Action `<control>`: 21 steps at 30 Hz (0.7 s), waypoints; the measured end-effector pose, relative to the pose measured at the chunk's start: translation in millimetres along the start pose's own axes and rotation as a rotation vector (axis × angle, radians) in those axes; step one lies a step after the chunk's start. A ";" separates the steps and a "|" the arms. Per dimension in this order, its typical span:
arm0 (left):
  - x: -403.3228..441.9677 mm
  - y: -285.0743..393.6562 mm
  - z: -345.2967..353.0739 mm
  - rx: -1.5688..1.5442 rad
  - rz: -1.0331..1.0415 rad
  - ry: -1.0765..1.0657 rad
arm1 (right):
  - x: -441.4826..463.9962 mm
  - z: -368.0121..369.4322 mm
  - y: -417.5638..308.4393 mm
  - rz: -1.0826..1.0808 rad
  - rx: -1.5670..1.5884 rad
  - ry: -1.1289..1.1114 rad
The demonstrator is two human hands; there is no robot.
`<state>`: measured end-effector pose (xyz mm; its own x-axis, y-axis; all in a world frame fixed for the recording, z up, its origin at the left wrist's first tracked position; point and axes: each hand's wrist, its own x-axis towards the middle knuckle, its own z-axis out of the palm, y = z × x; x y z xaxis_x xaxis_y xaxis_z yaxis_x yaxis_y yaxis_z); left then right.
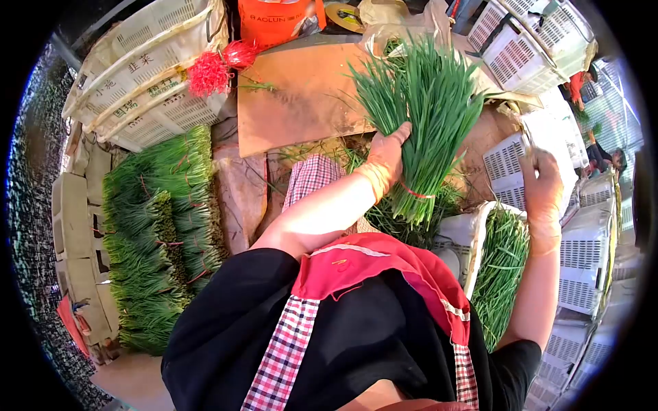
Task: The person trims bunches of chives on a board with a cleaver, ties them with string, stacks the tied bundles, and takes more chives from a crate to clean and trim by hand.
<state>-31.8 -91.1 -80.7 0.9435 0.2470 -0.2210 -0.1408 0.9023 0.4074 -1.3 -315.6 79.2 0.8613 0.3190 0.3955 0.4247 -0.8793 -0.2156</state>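
My left hand (386, 152) is closed around a bunch of green Chinese chives (439, 103), with the leaves fanning away from me. A red tie (417, 194) circles the bunch near its lower end. Off to the right, my right hand (543, 183) is raised with curled fingers, beside a white crate (506, 168). What it grips, if anything, is hidden. Below that hand, loose chives (504, 267) fill a white-lined container (460, 234). More loose greens (445, 209) lie beneath the held bunch.
Tied chive bundles (147, 233) are stacked at my left. Behind them stand nested white crates (147, 68) with red plastic ties (211, 72) hanging on them. A brown board (295, 96) lies ahead, near an orange bag (281, 20). More crates (582, 274) line the right; people (603, 157) are beyond.
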 end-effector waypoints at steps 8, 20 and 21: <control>3.0 -2.5 3.3 0.246 0.193 -0.107 | -30.1 66.1 -50.2 0.172 1.088 -0.231; 8.7 -8.7 0.3 0.665 0.499 -0.597 | -36.6 136.1 -52.9 0.273 1.539 -0.231; -8.1 -9.0 15.2 0.450 0.419 -0.531 | -35.5 134.9 -62.1 0.226 1.537 -0.169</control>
<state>-33.6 -106.6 -69.1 0.8715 0.2307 0.4327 -0.4867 0.5155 0.7053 -20.6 -224.6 -41.9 0.9195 0.3628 0.1515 0.0625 0.2455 -0.9674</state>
